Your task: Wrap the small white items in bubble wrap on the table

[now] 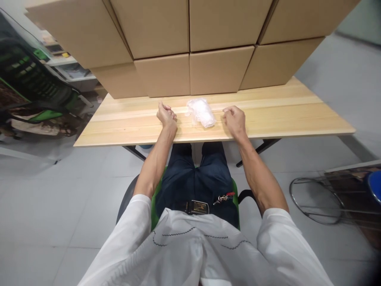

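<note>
A small white bundle [202, 112], crumpled and looking like thin plastic or wrapping, lies on the wooden tabletop [131, 129] between my two hands. To the left of it my left hand [166, 115] rests on the table, turned partly up, its fingers curled in with nothing visible in them. On the other side my right hand [235, 120] sits with its back up and its fingers bent into a loose fist. Neither hand touches the bundle. I see nothing held in the right hand, though its palm is hidden.
Cardboard boxes [220, 69] are stacked in two visible rows along the far side of the table. A dark mesh chair [35, 79] and a white shelf [64, 61] stand at the left. To the right are a metal stool ring [317, 200] and a blue seat [375, 184].
</note>
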The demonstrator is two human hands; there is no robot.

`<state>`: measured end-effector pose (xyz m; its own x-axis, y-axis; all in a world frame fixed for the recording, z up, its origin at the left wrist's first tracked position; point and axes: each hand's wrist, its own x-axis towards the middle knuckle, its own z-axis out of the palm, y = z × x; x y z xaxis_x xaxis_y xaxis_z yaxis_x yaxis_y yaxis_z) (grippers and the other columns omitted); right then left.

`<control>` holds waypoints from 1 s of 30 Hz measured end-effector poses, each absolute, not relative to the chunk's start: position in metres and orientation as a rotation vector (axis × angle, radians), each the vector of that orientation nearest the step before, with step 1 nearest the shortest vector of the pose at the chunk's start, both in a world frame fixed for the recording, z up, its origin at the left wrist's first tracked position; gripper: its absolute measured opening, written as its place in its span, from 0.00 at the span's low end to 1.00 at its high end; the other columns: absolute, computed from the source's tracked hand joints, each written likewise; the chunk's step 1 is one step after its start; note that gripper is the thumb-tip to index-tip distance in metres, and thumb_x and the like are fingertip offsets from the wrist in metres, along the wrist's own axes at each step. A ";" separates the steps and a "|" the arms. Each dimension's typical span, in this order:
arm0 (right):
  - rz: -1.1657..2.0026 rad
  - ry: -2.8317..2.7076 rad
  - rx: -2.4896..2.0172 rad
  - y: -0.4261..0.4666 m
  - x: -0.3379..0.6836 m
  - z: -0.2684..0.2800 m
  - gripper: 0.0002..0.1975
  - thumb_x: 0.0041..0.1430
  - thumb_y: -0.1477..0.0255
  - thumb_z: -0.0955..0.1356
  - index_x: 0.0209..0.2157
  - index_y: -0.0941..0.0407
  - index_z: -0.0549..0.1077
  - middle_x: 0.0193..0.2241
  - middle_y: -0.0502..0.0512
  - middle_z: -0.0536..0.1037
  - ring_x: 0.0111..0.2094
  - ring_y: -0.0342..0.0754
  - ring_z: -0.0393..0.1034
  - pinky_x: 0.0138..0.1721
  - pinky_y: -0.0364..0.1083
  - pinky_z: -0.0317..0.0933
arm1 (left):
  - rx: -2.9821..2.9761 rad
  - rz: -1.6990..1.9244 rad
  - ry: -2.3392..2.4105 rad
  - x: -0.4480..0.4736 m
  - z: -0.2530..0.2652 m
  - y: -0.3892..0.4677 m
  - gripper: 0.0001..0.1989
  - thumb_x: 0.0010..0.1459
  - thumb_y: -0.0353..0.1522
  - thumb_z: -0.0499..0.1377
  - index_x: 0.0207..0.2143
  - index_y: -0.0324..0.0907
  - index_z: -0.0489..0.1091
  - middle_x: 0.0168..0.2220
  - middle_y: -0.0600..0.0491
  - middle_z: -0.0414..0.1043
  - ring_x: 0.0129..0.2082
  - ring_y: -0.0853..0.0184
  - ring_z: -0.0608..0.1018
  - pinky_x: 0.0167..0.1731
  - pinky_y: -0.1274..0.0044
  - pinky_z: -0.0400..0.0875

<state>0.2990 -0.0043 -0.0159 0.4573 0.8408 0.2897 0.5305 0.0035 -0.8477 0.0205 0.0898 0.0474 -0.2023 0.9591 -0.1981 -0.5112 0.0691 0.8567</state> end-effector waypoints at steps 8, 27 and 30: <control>-0.009 -1.713 -1.393 0.001 0.275 -0.026 0.40 0.89 0.40 0.63 0.86 0.47 0.76 0.85 0.70 0.75 0.86 0.75 0.70 0.86 0.79 0.69 | 0.325 1.632 0.970 0.025 0.048 0.087 0.35 0.90 0.57 0.63 0.31 0.48 0.62 0.21 0.66 0.51 0.15 0.76 0.57 0.19 0.81 0.52; 0.144 -2.119 -1.596 0.019 0.219 -0.020 0.36 0.86 0.66 0.71 0.88 0.56 0.72 0.97 0.70 0.55 0.98 0.81 0.38 0.94 0.87 0.44 | 0.736 1.540 0.965 0.038 0.037 0.079 0.36 0.81 0.60 0.75 0.30 0.46 0.70 0.22 0.62 0.60 0.19 0.74 0.63 0.23 0.79 0.53; 0.134 -2.101 -1.623 0.023 0.211 -0.017 0.35 0.85 0.67 0.71 0.87 0.57 0.74 0.97 0.70 0.55 0.98 0.81 0.38 0.95 0.86 0.45 | 0.741 1.541 0.980 0.039 0.041 0.075 0.37 0.81 0.61 0.75 0.30 0.46 0.69 0.22 0.62 0.60 0.19 0.73 0.64 0.23 0.79 0.54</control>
